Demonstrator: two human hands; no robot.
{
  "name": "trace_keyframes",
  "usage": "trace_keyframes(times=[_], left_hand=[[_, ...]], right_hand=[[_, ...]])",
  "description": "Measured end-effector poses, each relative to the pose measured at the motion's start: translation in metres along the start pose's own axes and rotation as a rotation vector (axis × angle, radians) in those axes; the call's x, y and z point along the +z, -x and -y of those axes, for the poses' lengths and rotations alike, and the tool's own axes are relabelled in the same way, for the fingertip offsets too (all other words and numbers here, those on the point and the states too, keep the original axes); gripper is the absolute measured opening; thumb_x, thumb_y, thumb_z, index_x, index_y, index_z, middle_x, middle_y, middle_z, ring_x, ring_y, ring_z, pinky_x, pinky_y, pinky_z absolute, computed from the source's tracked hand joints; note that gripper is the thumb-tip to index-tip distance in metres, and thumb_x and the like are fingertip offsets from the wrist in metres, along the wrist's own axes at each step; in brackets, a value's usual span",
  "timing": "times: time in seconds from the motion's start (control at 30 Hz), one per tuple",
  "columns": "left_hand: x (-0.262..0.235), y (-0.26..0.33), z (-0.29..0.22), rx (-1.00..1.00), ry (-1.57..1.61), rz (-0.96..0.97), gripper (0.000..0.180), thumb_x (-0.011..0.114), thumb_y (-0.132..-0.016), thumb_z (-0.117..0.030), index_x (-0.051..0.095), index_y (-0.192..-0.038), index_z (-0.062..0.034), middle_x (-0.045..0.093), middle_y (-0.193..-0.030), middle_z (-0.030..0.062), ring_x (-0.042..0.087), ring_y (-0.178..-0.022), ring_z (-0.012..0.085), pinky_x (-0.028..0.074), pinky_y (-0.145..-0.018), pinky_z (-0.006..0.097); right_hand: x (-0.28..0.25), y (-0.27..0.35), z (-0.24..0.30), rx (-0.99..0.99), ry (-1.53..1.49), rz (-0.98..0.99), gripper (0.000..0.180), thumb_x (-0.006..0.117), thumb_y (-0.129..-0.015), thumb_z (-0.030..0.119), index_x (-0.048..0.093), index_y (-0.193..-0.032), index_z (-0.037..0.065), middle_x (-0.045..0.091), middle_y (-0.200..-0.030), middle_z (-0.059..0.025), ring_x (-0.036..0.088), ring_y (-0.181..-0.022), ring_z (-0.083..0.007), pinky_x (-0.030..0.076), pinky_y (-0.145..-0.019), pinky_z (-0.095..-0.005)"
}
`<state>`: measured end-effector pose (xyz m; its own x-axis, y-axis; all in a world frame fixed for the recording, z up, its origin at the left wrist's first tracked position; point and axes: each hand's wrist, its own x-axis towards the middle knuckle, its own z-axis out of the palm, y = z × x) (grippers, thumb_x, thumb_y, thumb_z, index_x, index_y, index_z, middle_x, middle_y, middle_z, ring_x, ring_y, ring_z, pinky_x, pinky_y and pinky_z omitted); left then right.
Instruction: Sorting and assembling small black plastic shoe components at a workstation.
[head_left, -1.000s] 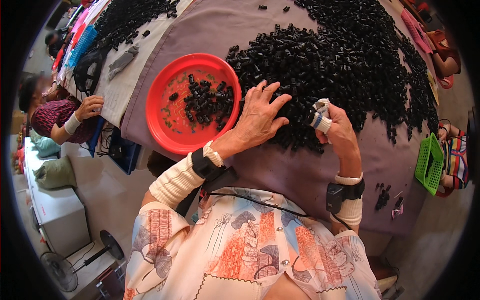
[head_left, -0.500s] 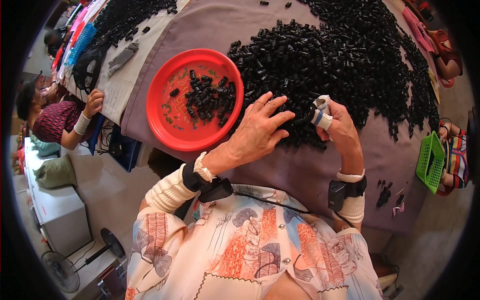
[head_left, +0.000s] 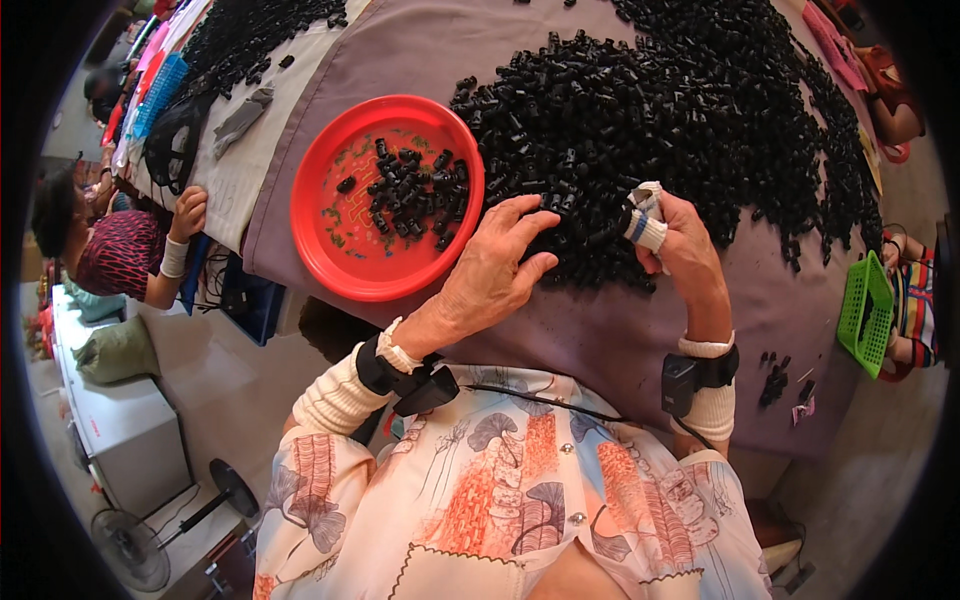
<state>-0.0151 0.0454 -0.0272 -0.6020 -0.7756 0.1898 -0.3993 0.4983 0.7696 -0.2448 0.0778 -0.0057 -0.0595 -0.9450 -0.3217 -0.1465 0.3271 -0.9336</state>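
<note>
Small black parts (head_left: 620,130) lie in a broad heap on a mauve tablecloth (head_left: 570,335), directly in front of a person seen from above. The near edge of the heap fills the space between the two hands. From the left hand (head_left: 488,268) the heap lies ahead and to the right; from the right hand (head_left: 688,250) it lies ahead and to the left. Both are at its front edge, and neither is clearly nearer. The parts point every which way, with no shared long axis.

The left hand is palm down, fingers spread and thumb well apart from the forefinger; whether its fingertips touch any parts cannot be told. The right hand's fingers are curled in beside a white wrap (head_left: 648,230) with a blue band. Whether that wrap is worn or held, and whether a part is pinched there, is hidden.

Each part looks short, roughly cylindrical and glossy, with finer detail too small to make out. More sit in a round red tray (head_left: 303,205), just beside the left hand.
</note>
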Motion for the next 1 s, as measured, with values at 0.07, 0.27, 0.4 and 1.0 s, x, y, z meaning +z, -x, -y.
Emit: trace_keyframes(times=[0.07,0.27,0.4,1.0], left_hand=[[-0.001,-0.006,0.003,0.029,0.004,-0.05,0.032,0.062,-0.078,-0.008,0.056,-0.109,-0.0015,0.055,-0.111,0.0169,0.051,-0.108,0.0319,0.04,-0.092,0.036],[-0.012,-0.044,0.033,-0.04,-0.091,-0.259,0.013,0.061,-0.078,-0.006,0.062,-0.089,0.0006,0.06,-0.08,0.0122,0.06,-0.073,0.0222,0.047,-0.062,0.032],[-0.005,-0.061,0.043,-0.109,-0.31,-0.23,0.019,0.065,-0.076,-0.018,0.063,-0.083,-0.001,0.059,-0.075,0.0116,0.059,-0.072,0.0256,0.047,-0.064,0.036],[0.007,-0.066,0.043,-0.008,-0.444,-0.169,0.015,0.067,-0.073,-0.018,0.064,-0.08,-0.0048,0.057,-0.075,0.0078,0.057,-0.074,0.0242,0.046,-0.066,0.037]], right_hand=[[-0.001,0.0,-0.001,-0.012,0.015,0.006,0.019,0.064,-0.078,0.025,0.053,-0.079,0.01,0.044,-0.051,0.0042,0.039,-0.04,-0.0034,0.028,-0.036,-0.0183],[-0.004,0.001,-0.002,-0.02,-0.024,-0.014,0.019,0.064,-0.078,0.025,0.053,-0.079,0.009,0.044,-0.052,0.0043,0.04,-0.04,-0.0029,0.029,-0.037,-0.0183],[-0.003,0.002,0.005,-0.007,-0.005,-0.015,0.018,0.064,-0.078,0.024,0.052,-0.079,0.01,0.044,-0.052,0.0047,0.04,-0.04,-0.0026,0.028,-0.037,-0.0182],[-0.002,-0.003,-0.001,0.022,0.031,0.026,0.019,0.059,-0.077,0.015,0.059,-0.091,0.002,0.046,-0.052,0.0028,0.042,-0.041,-0.0044,0.031,-0.039,-0.0207]])
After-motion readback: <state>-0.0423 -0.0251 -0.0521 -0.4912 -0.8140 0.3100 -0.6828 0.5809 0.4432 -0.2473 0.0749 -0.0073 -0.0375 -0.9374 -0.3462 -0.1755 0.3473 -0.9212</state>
